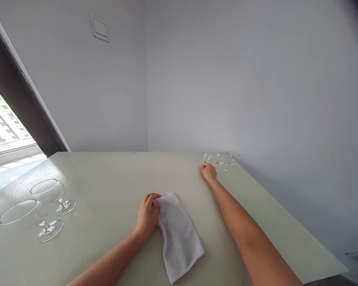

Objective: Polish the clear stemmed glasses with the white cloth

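Observation:
A light grey cloth (180, 240) lies folded on the table in front of me. My left hand (147, 212) rests at its upper left edge, thumb and fingers curled around the fabric. Reaching far to the right, my right hand (209, 171) has its fingers closed at the stem of a clear stemmed glass (208, 156). Its bowl shows above the fingers; part of the stem and foot is hidden by the hand. Right beside it stand a second stemmed glass (220, 157) and a third stemmed glass (233, 158), in a row.
On the left, two larger stemmed glasses stand on the table (113, 190): a nearer glass (49, 229) and a farther glass (66, 206). Grey walls meet behind the table, with a switch plate (100, 28) on one. A window (6, 119) is at far left.

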{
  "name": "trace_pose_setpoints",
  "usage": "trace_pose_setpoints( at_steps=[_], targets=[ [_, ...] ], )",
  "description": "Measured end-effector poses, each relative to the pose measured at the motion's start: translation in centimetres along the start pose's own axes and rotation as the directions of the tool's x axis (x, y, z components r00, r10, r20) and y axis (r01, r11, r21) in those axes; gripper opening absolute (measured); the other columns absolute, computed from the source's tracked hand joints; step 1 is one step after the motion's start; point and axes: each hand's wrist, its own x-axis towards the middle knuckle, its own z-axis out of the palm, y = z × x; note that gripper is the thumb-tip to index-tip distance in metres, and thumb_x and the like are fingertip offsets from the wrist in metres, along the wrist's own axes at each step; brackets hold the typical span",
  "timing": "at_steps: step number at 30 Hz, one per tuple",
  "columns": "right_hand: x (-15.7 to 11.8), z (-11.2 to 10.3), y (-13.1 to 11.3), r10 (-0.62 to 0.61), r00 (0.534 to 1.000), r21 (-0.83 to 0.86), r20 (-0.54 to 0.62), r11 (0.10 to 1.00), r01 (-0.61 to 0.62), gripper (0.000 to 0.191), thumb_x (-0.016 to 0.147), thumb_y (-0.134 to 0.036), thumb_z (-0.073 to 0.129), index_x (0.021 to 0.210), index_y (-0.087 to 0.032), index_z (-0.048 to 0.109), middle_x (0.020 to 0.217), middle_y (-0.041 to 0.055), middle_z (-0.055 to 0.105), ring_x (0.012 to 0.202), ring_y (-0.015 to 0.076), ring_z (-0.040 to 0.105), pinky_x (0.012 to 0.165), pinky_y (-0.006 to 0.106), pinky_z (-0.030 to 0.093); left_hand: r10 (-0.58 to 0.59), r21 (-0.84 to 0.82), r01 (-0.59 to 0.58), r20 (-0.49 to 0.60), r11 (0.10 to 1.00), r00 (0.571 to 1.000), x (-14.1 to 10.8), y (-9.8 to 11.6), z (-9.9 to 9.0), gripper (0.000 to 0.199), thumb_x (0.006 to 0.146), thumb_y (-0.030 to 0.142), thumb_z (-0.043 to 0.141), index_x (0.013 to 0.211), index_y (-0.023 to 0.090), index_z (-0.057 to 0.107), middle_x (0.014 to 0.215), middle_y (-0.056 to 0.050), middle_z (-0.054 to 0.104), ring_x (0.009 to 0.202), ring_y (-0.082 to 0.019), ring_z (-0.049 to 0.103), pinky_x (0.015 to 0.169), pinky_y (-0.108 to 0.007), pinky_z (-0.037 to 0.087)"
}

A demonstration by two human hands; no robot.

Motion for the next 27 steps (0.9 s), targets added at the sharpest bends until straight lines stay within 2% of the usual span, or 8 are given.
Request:
trace_pose_setpoints(
  at_steps=[6, 10, 11, 15, 18, 21, 25, 27],
  targets=[
    [-4.1, -1.7, 0.3, -0.065, 0.997, 0.044, -0.034, 0.997, 0.066, 0.039, 0.08, -0.032, 0.044, 0.114, -0.013, 0.049, 0.089, 0.0088, 0.062, 0.077, 0.018, 0.057, 0.064, 0.025, 0.038, -0.078, -0.173, 0.063, -0.079, 0.983, 0.994, 0.0, -0.2, 0.1, 0.027, 0.071, 0.018, 0.048, 0.095, 0.023, 0.058, 0.102, -0.005, 0.057, 0.086, -0.017, 0.053, 0.078, -0.032, 0.041],
    [-11.5, -1.6, -1.5, -0.302, 0.951, 0.121, 0.063, 0.948, 0.293, 0.025, 0.082, -0.033, 0.042, 0.096, -0.019, 0.057, 0.077, 0.0026, 0.061, 0.07, 0.0155, 0.056, 0.066, 0.025, 0.039, -0.024, -0.242, -0.018, -0.171, 0.97, 0.985, -0.1, -0.1, 0.2, 0.029, 0.07, 0.013, 0.047, 0.095, 0.023, 0.057, 0.101, -0.005, 0.057, 0.094, -0.017, 0.051, 0.083, -0.031, 0.039],
    [-13.7, -1.3, -2.2, -0.411, 0.904, 0.156, 0.118, 0.907, 0.392, 0.022, 0.082, -0.034, 0.042, 0.088, -0.02, 0.059, 0.075, 0.0015, 0.061, 0.069, 0.0149, 0.055, 0.066, 0.024, 0.04, 0.013, -0.236, -0.061, -0.198, 0.97, 0.98, -0.2, 0.2, 0.1, 0.028, 0.07, 0.012, 0.046, 0.095, 0.022, 0.056, 0.101, -0.005, 0.057, 0.096, -0.017, 0.051, 0.083, -0.031, 0.039],
    [-21.7, -0.3, -4.8, -0.767, 0.56, 0.247, 0.314, 0.635, 0.732, 0.032, 0.087, -0.04, 0.035, 0.095, -0.022, 0.06, 0.083, 0.0028, 0.061, 0.071, 0.0155, 0.057, 0.065, 0.027, 0.04, 0.126, -0.217, -0.197, -0.303, 0.956, 0.945, -0.6, 2.2, -1.7, 0.024, 0.073, 0.013, 0.044, 0.094, 0.022, 0.054, 0.1, -0.005, 0.055, 0.097, -0.017, 0.049, 0.083, -0.03, 0.039],
    [-24.8, 0.5, -5.5, -0.785, 0.489, 0.122, 0.381, 0.567, 0.815, 0.039, 0.084, -0.047, 0.039, 0.109, -0.022, 0.055, 0.097, 0.0067, 0.06, 0.076, 0.0192, 0.059, 0.062, 0.03, 0.04, 0.025, -0.293, -0.168, -0.435, 0.941, 0.9, -0.8, 3.1, -4.6, 0.024, 0.075, 0.019, 0.046, 0.097, 0.023, 0.052, 0.101, -0.004, 0.052, 0.09, -0.015, 0.05, 0.077, -0.027, 0.04],
    [-25.5, 1.2, -5.2, -0.792, 0.488, 0.023, 0.366, 0.532, 0.846, 0.041, 0.081, -0.047, 0.044, 0.11, -0.02, 0.054, 0.106, 0.0094, 0.058, 0.084, 0.0229, 0.059, 0.064, 0.032, 0.041, -0.229, -0.405, -0.058, -0.624, 0.912, 0.747, -1.8, 1.9, -9.0, 0.029, 0.073, 0.025, 0.051, 0.101, 0.024, 0.047, 0.085, 0.0, 0.048, 0.072, -0.011, 0.048, 0.066, -0.024, 0.039],
    [-25.2, 1.4, -4.5, -0.767, 0.528, 0.03, 0.364, 0.576, 0.817, 0.029, 0.082, -0.037, 0.043, 0.101, -0.021, 0.059, 0.1, 0.0061, 0.06, 0.081, 0.0202, 0.06, 0.063, 0.03, 0.041, -0.429, -0.443, 0.06, -0.811, 0.894, 0.398, -4.4, -1.9, -15.1, 0.039, 0.069, 0.031, 0.056, 0.104, 0.025, 0.041, 0.083, 0.002, 0.043, 0.069, -0.01, 0.045, 0.065, -0.023, 0.038],
    [-25.0, 1.2, -4.4, -0.752, 0.544, 0.066, 0.372, 0.607, 0.792, 0.025, 0.082, -0.034, 0.041, 0.091, -0.022, 0.061, 0.094, 0.0042, 0.062, 0.075, 0.0186, 0.059, 0.061, 0.029, 0.04, -0.487, -0.465, 0.147, -0.81, 0.873, 0.327, -5.5, -3.8, -17.5, 0.045, 0.066, 0.031, 0.06, 0.107, 0.024, 0.041, 0.095, -0.001, 0.045, 0.076, -0.011, 0.047, 0.068, -0.025, 0.038]
  ],
)
